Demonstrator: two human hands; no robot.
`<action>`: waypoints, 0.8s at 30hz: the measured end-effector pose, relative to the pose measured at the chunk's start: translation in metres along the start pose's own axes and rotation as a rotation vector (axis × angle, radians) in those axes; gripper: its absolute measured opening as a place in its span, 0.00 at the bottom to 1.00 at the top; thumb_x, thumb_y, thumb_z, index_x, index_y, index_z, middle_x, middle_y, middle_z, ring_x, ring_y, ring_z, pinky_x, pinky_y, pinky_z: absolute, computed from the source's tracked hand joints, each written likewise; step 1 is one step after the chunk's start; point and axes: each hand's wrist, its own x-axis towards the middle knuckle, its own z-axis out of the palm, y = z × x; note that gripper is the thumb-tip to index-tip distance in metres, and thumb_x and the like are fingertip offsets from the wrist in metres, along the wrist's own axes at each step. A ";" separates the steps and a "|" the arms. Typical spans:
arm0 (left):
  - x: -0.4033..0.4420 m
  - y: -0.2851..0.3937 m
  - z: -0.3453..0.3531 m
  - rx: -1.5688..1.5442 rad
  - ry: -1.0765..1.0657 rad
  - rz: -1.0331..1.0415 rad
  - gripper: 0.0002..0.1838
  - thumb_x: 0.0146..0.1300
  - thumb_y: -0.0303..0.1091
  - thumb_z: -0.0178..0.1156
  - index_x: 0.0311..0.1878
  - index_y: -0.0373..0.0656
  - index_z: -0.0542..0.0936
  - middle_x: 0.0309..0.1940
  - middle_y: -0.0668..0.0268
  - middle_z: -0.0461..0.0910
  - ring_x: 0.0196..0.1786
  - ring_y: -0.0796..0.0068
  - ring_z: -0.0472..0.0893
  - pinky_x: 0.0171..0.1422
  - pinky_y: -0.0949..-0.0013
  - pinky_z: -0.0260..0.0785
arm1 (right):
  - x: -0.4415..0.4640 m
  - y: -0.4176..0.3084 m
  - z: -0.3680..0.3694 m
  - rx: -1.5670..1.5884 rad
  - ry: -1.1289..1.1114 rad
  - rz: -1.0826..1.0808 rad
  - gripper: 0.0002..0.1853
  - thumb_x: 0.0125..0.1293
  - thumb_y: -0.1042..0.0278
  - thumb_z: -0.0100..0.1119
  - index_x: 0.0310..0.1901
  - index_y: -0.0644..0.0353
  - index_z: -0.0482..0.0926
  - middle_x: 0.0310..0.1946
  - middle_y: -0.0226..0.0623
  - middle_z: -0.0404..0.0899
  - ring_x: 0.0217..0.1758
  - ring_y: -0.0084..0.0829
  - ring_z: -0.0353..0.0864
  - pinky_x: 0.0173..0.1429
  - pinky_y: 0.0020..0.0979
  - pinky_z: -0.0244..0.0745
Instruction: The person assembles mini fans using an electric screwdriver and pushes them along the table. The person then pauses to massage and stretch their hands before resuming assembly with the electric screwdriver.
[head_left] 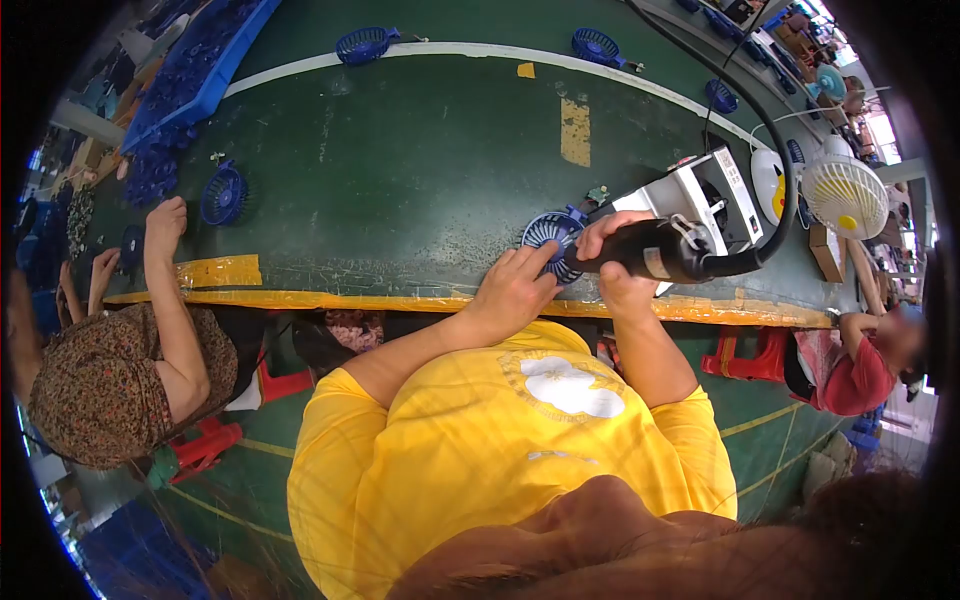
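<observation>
Head view: your left fingers (526,264) touch a blue fan (545,228), grip unclear; right fingers (612,228) clasp a black tool (648,246), apparently working it, needing steady alignment.

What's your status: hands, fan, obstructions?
Left hand on blue fan. Right hand gripping black corded tool; tip contact unclear. Fan on green table, white stand close by.

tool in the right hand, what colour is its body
The tool is black with a small tan label, seen in the head view.
</observation>
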 end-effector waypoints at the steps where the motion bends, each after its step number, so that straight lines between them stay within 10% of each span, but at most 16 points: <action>1: 0.000 0.000 0.001 -0.003 0.002 -0.002 0.08 0.49 0.32 0.66 0.28 0.39 0.77 0.53 0.56 0.74 0.47 0.59 0.75 0.48 0.59 0.67 | -0.002 0.001 0.000 0.000 0.009 -0.010 0.28 0.47 0.67 0.77 0.46 0.64 0.69 0.29 0.34 0.75 0.34 0.26 0.76 0.43 0.27 0.74; 11: -0.011 0.002 -0.003 -0.018 -0.013 0.072 0.08 0.50 0.30 0.66 0.31 0.39 0.78 0.51 0.54 0.74 0.47 0.57 0.74 0.49 0.58 0.67 | 0.002 -0.067 -0.029 -0.154 0.205 -0.228 0.34 0.51 0.47 0.71 0.50 0.64 0.68 0.24 0.35 0.73 0.25 0.30 0.74 0.34 0.33 0.73; 24: -0.016 0.001 0.014 -0.040 -0.019 0.304 0.06 0.49 0.28 0.63 0.30 0.36 0.79 0.47 0.56 0.77 0.43 0.64 0.76 0.46 0.63 0.68 | 0.001 -0.053 -0.016 -0.052 0.219 -0.169 0.32 0.49 0.47 0.74 0.46 0.61 0.68 0.26 0.35 0.74 0.28 0.30 0.74 0.38 0.34 0.72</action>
